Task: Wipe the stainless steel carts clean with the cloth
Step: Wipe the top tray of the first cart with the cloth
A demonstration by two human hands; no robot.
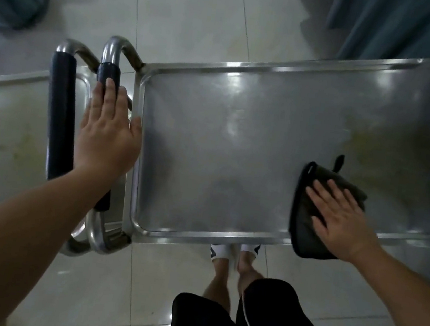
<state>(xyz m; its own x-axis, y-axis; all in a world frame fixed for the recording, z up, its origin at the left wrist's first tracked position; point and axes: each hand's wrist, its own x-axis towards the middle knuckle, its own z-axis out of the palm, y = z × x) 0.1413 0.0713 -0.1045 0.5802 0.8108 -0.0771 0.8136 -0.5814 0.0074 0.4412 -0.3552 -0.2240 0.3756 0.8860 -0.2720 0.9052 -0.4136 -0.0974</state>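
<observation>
The right hand point(341, 217) lay flat on the cloth point(305, 226), on the cart point(238, 138). The left hand point(107, 134) was flat too, held nothing, and rested on the cart's handle point(108, 74).

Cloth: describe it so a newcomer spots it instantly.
Find the large steel cart filling the right of the view and follow its near rim rightward. There the right hand presses flat on the cloth, which overhangs the rim. It is the only dark, soft thing on the shiny tray.

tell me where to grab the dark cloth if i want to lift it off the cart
Pinch the small hanging loop at the far edge of the cloth, coming from above. It sticks out clear of the right hand, which lies flat on the cloth on the cart top.
</observation>
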